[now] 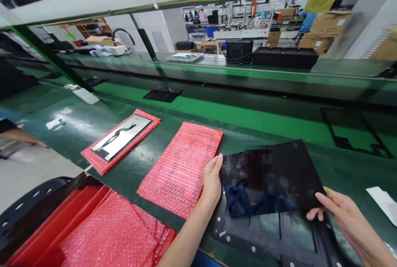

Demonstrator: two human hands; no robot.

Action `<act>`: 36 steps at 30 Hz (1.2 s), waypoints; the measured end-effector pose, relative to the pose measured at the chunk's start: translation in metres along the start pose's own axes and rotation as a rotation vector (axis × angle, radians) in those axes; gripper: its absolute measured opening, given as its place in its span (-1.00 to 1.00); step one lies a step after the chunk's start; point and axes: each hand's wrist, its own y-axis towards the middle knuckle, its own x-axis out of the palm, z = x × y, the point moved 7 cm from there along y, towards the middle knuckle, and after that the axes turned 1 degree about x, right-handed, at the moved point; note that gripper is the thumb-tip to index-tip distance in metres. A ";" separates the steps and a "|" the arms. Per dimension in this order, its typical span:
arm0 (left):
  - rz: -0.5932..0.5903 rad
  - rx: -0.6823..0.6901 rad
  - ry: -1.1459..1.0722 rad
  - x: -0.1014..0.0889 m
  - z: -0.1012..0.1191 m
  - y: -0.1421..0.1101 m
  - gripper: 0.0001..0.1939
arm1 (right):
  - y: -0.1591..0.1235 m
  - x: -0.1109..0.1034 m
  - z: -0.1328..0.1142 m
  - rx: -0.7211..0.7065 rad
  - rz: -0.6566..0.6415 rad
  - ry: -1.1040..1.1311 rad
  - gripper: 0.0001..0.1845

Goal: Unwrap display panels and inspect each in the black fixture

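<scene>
A glossy black display panel (279, 176) is held up tilted between my two hands, its face showing reflections and smudges. My left hand (213, 178) pinches its left edge, and my right hand (338, 207) grips the lower right corner with thumb on top. Beneath the panel lies a black frame (242, 240) with white dots along its border and openings that show the green bench; the panel hides its upper part. Just left of my left hand a red bubble-wrap pouch (186, 155) lies flat, with a dark shape faintly visible inside.
A panel with a pale back and black cable (127, 134) rests on another red pouch. Red bubble-wrap pouches (108, 230) are piled at the lower left. A thin black frame (356, 132) and a white strip (384, 205) lie on the right. A shelf (198, 66) runs behind the green bench.
</scene>
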 end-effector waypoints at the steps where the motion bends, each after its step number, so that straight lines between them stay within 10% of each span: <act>1: -0.038 -0.015 0.008 0.004 -0.001 -0.001 -0.41 | 0.002 -0.003 -0.002 0.004 0.011 0.011 -0.44; 10: -0.460 -0.233 0.124 0.038 -0.014 -0.019 -0.51 | 0.012 -0.011 -0.021 -0.087 0.113 0.119 -0.39; 19: -0.312 -0.109 0.047 0.018 -0.030 -0.001 -0.46 | 0.038 -0.007 -0.054 -0.134 0.099 0.115 -0.29; 29: -0.261 -0.049 -0.055 0.014 0.004 -0.006 -0.36 | 0.162 0.024 -0.098 -0.099 0.331 -0.145 -0.66; 36: -0.313 -0.034 0.034 0.008 -0.012 0.004 -0.57 | 0.174 -0.039 -0.107 0.016 0.681 -0.650 -0.58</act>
